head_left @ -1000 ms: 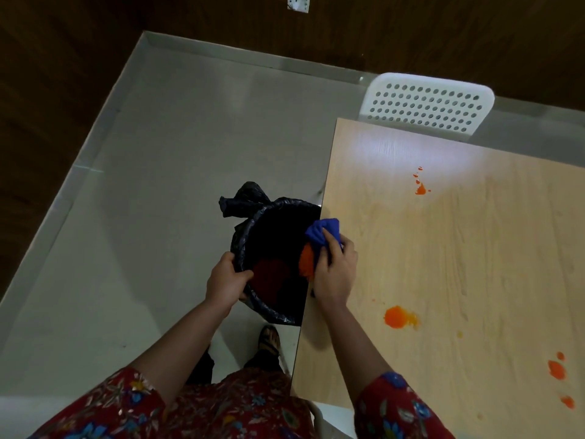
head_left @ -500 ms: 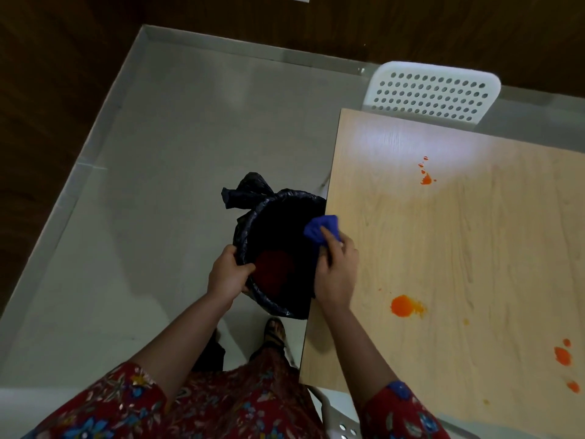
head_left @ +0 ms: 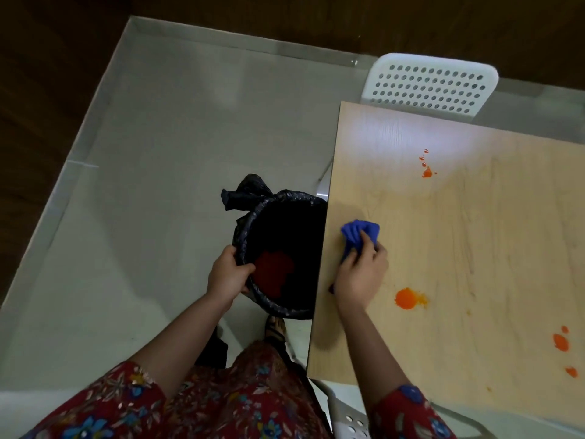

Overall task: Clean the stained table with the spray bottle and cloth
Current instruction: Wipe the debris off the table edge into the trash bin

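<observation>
- table (head_left: 474, 242): wiping is the step in hand; orange stains remain, so the job looks well short of done; no spray bottle in view
- bin (head_left: 243, 229): black-lined, at 9 o'clock, just beside the table's edge; left grip (head_left: 226, 275) curls round its rim
- right grip (head_left: 361, 277): clutches the blue cloth (head_left: 361, 231), bunched on the table
- nearest stain (head_left: 406, 297): at 5 o'clock from the cloth; the next move probably calls for a firm sweep there

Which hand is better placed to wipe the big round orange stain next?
The right hand. It grips the blue cloth on the table, close beside that stain. The left hand holds the bin off the table's edge and has no cloth.
</observation>
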A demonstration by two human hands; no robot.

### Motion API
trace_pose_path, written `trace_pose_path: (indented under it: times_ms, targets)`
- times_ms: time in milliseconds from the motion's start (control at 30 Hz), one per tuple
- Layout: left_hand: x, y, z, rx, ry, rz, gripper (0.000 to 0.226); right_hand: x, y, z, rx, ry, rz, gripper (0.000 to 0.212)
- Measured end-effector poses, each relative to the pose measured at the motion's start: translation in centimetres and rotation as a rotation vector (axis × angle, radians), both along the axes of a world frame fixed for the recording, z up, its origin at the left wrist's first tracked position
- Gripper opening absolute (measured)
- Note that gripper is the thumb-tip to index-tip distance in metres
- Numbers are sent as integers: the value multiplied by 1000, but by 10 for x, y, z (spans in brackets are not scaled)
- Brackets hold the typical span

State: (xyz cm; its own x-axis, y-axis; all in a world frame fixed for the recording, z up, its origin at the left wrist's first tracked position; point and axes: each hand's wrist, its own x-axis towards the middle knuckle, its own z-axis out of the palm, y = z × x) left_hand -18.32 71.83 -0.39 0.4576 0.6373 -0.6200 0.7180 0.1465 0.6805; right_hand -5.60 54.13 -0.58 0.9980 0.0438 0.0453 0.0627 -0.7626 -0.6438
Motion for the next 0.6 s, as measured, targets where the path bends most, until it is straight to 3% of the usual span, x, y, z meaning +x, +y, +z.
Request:
trace_pose_path:
  times_ms: [67, 167, 300, 367, 467, 600]
  targets:
    - [-2, 3, -3, -6, 5, -4, 23, -3, -1, -4, -89, 17, 0, 36]
    - [-7, 11, -10, -43, -14, 18, 22, -24, 28, -2, -112, -11, 242, 30]
    - [-23, 34, -26, -100, -16, 70, 23, -43, 70, 9, 240, 113, 259, 21]
    - [-38, 53, -38, -138, -8, 106, 24, -46, 90, 7, 432, 356, 196, 15]
    - [-66, 84, -61, -170, 6, 145, 25, -47, 124, -12, 766, 947, 2, 15]
    - [-93, 128, -103, -187, 31, 195, 21, -56, 155, -68, 888, 1328, -321, 31]
